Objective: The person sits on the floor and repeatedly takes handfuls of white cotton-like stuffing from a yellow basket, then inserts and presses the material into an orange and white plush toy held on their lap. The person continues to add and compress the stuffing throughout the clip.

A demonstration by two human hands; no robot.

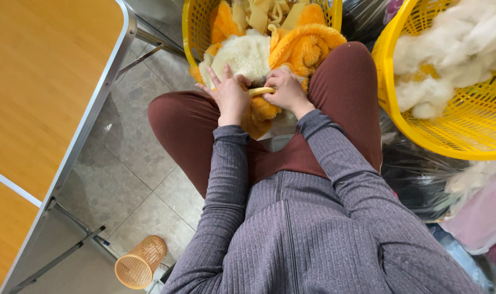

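Starting at your far left, the wooden-topped bench point(41, 81) with its metal edge runs down the frame, and below it a small woven orange cup point(140, 262) lies tipped on the tiled floor point(128, 179).

Your left hand point(229, 97) rests on the orange and cream plush toy point(259, 60) lying across your lap; its grip is loose, fingers spread and partly splayed over the cream fleece, with the thumb side meeting a slim tan stick point(261, 91). That stick lies crosswise between your two hands, just above your knees.

Your right hand point(286, 90) is curled much tighter, fingers folded down around the other end of the stick and pressing into the orange fur.

The plush toy spills out of a yellow plastic basket point(192, 32) directly ahead of you, which also holds pale yellow and cream pieces. To your right, a second yellow basket point(449, 130) holds loose white stuffing point(449, 60). Beneath it sit dark plastic bags point(417, 174), and at the lower right a pink bag point(476, 218).
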